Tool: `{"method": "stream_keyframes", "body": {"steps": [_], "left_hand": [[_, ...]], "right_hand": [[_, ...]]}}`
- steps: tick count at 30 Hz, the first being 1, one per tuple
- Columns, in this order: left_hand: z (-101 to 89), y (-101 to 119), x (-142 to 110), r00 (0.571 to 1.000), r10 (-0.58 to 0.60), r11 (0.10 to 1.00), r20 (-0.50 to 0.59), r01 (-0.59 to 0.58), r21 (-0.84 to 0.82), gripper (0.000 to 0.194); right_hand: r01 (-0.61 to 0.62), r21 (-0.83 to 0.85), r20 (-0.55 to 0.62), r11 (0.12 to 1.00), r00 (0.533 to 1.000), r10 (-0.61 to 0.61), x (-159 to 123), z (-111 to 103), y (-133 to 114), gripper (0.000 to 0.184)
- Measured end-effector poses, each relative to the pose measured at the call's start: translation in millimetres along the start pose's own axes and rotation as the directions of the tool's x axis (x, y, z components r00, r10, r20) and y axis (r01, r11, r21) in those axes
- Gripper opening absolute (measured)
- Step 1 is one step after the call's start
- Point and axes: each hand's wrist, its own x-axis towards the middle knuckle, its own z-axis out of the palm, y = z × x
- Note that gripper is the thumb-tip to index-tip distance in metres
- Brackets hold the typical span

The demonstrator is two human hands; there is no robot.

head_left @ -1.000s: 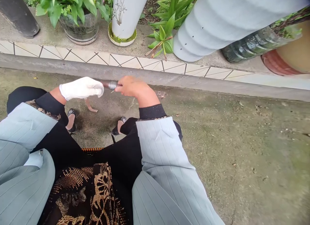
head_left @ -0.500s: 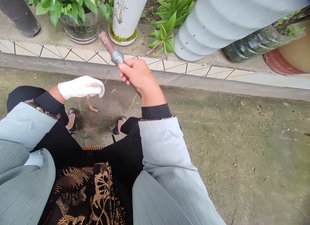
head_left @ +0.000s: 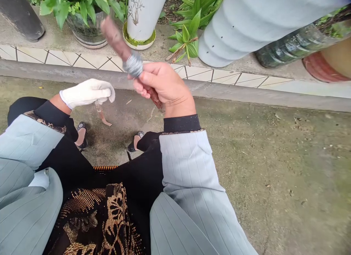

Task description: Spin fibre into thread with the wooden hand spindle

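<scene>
The right hand (head_left: 166, 83) is gripping a brown stick (head_left: 116, 41), its fingers closing around it just beside a thick winding of silver wire (head_left: 133, 64). The stick is tilting, its blurred upper end pointing up and left across the view of the clear pot (head_left: 85, 32) and its lower end showing under the palm. One second ago it was lying nearly level between the two hands; half a second ago it was already slanting, and now its upper end is reaching farther up and left, and it is looking larger. The right hand is sitting a little farther right than before.

The left hand (head_left: 86, 93) is wearing a white glove and hovering over the ground (head_left: 246, 156), a little farther left and higher than half a second ago, now well apart from the stick. Its fingers are curling inward; whether they are pinching the thin strand seen earlier, the picture is not letting one tell. A curved brownish strip (head_left: 104, 118) is showing below the glove, near the shoes (head_left: 81, 132).

Beyond the hands, the ledge (head_left: 59, 37) is holding the clear pot, a white pot (head_left: 145, 13) standing in a green-stained saucer (head_left: 141, 46), and a large ribbed pale-blue container (head_left: 246, 24).
</scene>
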Motion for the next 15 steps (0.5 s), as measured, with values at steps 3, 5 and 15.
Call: {"method": "stream_keyframes", "body": {"steps": [3, 5, 15], "left_hand": [[6.1, 7.2, 1.9, 0.999, 0.009, 1.000, 0.047, -0.008, -0.017, 0.048], [10.5, 13.0, 3.7, 0.994, 0.007, 1.000, 0.105, -0.006, -0.010, 0.049], [18.9, 12.6, 8.1, 0.987, 0.013, 0.998, 0.161, -0.022, 0.055, 0.039]], "right_hand": [[0.012, 0.067, -0.282, 0.998, 0.959, 0.008, 4.4, -1.3, 2.9, 0.017], [-0.101, -0.029, -0.369, 0.994, 0.926, 0.083, 9.9, -2.2, 10.0, 0.019], [-0.473, -0.748, -0.388, 0.465, 0.881, 0.272, 25.0, -4.2, 38.0, 0.020]]}}
